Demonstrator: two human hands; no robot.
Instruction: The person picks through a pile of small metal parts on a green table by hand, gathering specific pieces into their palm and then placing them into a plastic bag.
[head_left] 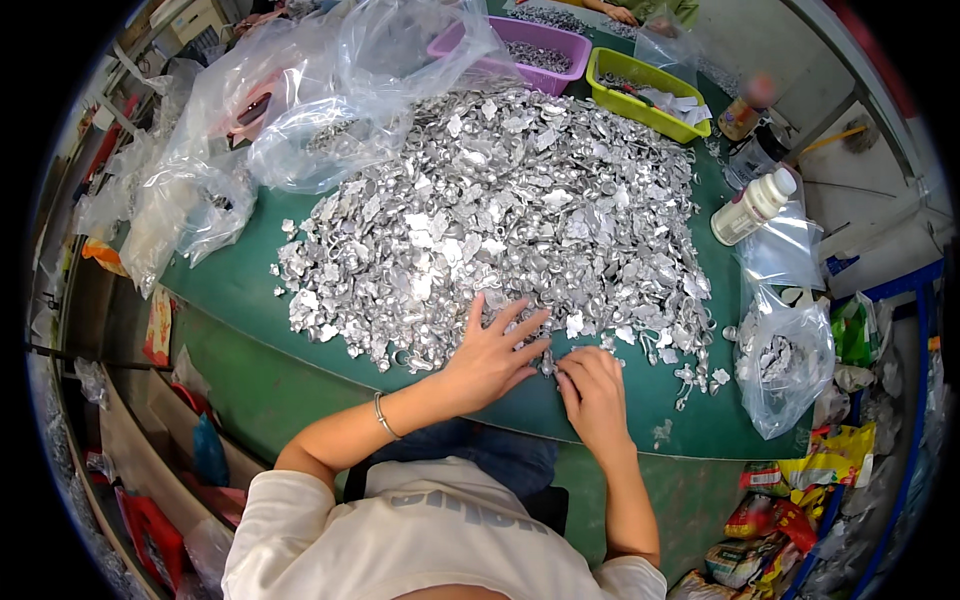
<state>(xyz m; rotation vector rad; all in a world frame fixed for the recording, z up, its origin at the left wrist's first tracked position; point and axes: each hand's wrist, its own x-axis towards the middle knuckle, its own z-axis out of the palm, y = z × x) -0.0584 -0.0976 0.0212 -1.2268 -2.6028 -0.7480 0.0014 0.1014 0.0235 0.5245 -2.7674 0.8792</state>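
Note:
A wide heap of small silvery metal pieces [500,210], some flat and flower-like, some ring-shaped, covers the middle of the green table [690,420]. At the heap's near edge lies my left hand [495,350], palm down with fingers spread over the pieces; it grips nothing. Just right of it, my right hand [592,385] rests at the table's near side with its fingers bent and close together. Whatever sits under those fingertips is too small and too hidden to make out. A few loose pieces [690,378] lie to the right.
Clear plastic bags [330,130] crowd the far left. Purple [575,60] and yellow-green [640,112] baskets stand at the back. A white bottle [752,208] and a bag of metal pieces [785,370] are on the right. Another person's hand [620,14] shows beyond.

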